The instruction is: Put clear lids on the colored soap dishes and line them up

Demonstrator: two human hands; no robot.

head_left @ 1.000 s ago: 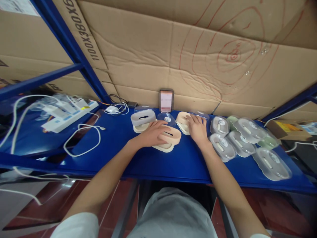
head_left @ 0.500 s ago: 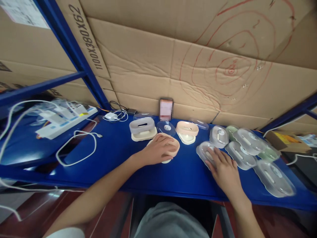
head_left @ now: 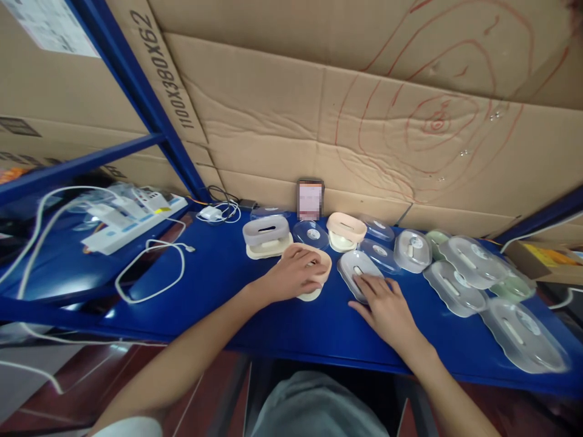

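Observation:
My left hand [head_left: 298, 273] is closed over a peach rounded plastic piece [head_left: 324, 262], which rests on a cream base [head_left: 310, 295]. The fingers partly hide its top. My right hand [head_left: 385, 306] lies over a grey rounded plastic dish [head_left: 350, 262]. Its fingertips touch the small cream bar [head_left: 359, 271] in the middle of the dish, with the thumb spread to the side. Just behind that dish lies a clear domed lid [head_left: 380, 256] with a round label. Another peach slotted piece [head_left: 347, 226] and a lavender slotted piece [head_left: 268, 229] sit on cream bases at the back.
Several lidded dishes [head_left: 458, 288] cluster on the right of the blue table [head_left: 204, 321]. More clear lids [head_left: 310, 235] lie along the back, near a propped phone [head_left: 310, 200]. A power strip [head_left: 132, 224] and white cable [head_left: 150, 297] are on the left. Cardboard [head_left: 273, 121] stands behind.
My right hand has moved left with the grey dish, bringing it closer to the left hand. A clear lid now lies behind the dish, off it. My left hand has hardly moved.

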